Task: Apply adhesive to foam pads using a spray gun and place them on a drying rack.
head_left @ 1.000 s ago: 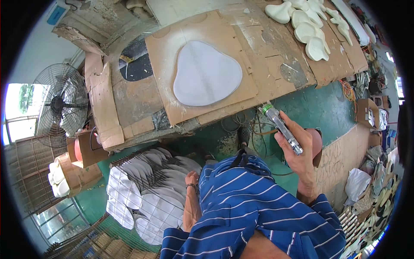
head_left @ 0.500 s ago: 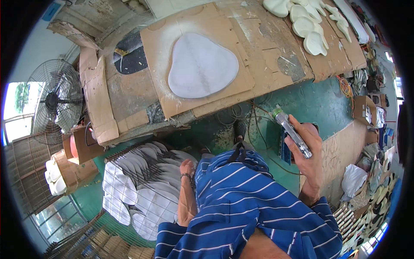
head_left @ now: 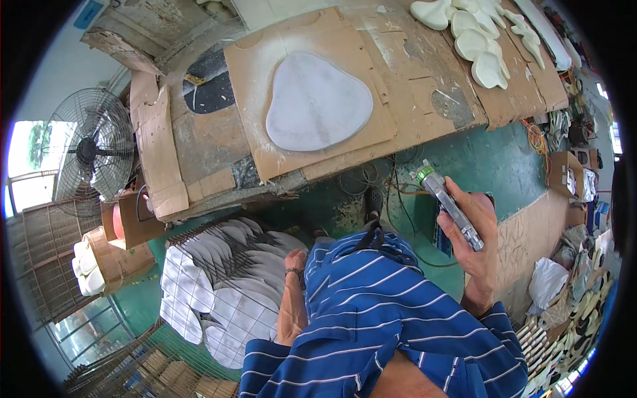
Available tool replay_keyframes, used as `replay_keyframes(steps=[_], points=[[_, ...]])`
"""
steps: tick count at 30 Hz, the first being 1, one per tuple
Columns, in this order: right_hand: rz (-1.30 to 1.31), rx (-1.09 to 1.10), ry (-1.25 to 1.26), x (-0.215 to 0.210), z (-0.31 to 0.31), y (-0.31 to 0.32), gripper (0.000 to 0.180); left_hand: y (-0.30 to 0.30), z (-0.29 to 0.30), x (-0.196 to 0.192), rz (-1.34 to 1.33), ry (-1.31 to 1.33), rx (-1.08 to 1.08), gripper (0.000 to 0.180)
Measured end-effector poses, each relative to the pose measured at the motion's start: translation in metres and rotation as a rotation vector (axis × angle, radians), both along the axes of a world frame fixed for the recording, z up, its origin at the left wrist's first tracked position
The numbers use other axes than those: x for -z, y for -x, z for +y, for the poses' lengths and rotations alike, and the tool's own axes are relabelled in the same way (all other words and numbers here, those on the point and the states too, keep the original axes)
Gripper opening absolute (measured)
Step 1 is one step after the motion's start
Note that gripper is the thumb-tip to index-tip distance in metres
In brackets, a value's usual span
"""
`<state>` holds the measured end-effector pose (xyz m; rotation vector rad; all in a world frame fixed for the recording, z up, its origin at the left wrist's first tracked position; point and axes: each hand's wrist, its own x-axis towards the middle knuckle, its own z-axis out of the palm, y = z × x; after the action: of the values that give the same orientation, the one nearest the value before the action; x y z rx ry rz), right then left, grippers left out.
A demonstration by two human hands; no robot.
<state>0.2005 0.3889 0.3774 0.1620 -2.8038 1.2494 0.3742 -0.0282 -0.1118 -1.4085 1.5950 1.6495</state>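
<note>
My right hand (head_left: 479, 229) is wrapped round a metal spray gun (head_left: 443, 194) with a green ring at its nozzle end, held up in front of the table's near edge. A thin hose hangs below it. On the table, a large white rounded three-cornered pad (head_left: 318, 103) lies flat on a cardboard sheet (head_left: 249, 56), a faint grey streak down its middle. My left hand (head_left: 296, 260) hangs low beside a wire rack filled with similar white pads (head_left: 242, 298). Its fingers point away and are mostly hidden, so their grip is unclear.
Several cream moulded pieces (head_left: 474, 43) lie at the table's far right. At left stand a caged fan (head_left: 89, 152) and a cardboard box (head_left: 126, 262). Hoses (head_left: 398, 192) trail over the green floor. Bags and shoe-sole-like pieces (head_left: 577, 318) crowd the right side.
The whole view has shifted slightly to the right. My right hand still grips the spray gun, and the pad on the table has not moved.
</note>
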Motion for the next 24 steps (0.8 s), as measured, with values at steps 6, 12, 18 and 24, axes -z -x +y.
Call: replay_keyframes(steps=[6, 12, 18, 24], points=[[-0.042, -0.073, 0.087, 0.000, -0.006, 0.002, 0.060, 0.001, 0.002, -0.004, -0.045, 0.019, 0.012, 0.042], [0.018, -0.082, 0.024, -0.003, -0.001, 0.000, 0.067, 0.012, 0.004, -0.011, -0.049, -0.041, -0.017, 0.038], [-0.167, -0.142, 0.124, -0.003, 0.016, -0.013, 0.064, 0.013, 0.005, -0.003, -0.049, 0.010, 0.070, 0.040], [-0.142, 0.088, -0.003, 0.005, 0.020, -0.023, 0.061, 0.041, 0.000, 0.011, 0.194, 0.169, 0.192, 0.034]])
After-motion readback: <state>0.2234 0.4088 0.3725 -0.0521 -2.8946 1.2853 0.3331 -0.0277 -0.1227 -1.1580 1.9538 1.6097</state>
